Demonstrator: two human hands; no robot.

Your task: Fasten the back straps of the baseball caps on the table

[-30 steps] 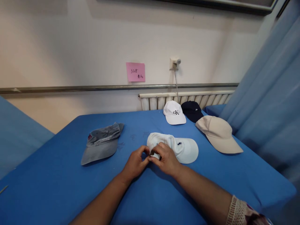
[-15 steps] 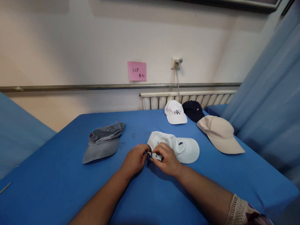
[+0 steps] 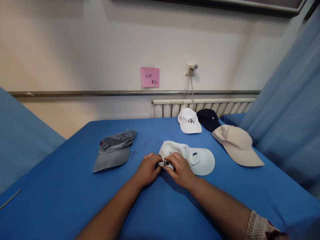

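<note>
A pale, nearly white baseball cap with a small dark emblem lies on the blue-covered table, its brim pointing right. Both hands are at its back strap. My left hand pinches the strap's left part between thumb and fingers. Closed around the other side, by the metal-looking buckle, is my right hand. The fingers hide part of the strap and of the cap's rear edge.
To the left lies a grey-blue cap. A white cap, a navy cap and a beige cap sit at the back right. A thin stick lies at the left edge. Blue curtains hang at both sides.
The view has shifted slightly, so everything appears a little further right. At the buckle the strap has turned in my fingers, and the dark opening of the buckle now shows.
</note>
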